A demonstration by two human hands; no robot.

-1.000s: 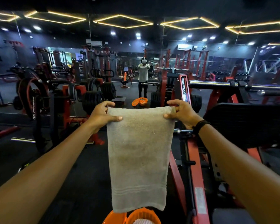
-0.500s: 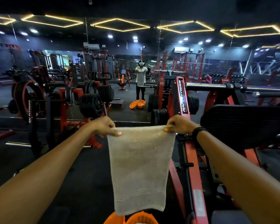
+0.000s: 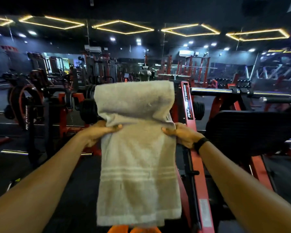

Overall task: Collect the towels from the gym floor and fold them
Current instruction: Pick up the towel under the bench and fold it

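Grey terry cloth fills the middle of my view: the towel [image 3: 138,165] is held up in the air in front of me, between both arms, well above the gym floor [image 3: 40,165].

1. Left hand [image 3: 99,132]: I see it grasping the towel's left edge, thumb pressed on the near face, fingers behind the cloth.
2. Right hand [image 3: 180,134]: it grasps the right edge at the same height, thumb on the near face. A black wristband [image 3: 201,142] sits on this wrist.
3. Towel shape: above the two grip points the cloth rises and curves over in a broad fold. Below them a long panel hangs straight down, with a band of pale woven stripes across it.
4. Container: an orange basket [image 3: 136,229] shows only as a rim at the bottom edge of the view, just under the towel's lower hem. I cannot tell what is inside it, nor whether the hem touches it.
5. Surroundings: a red machine frame [image 3: 188,105] stands just right of the towel, and a black padded platform [image 3: 252,132] lies beyond the right hand.
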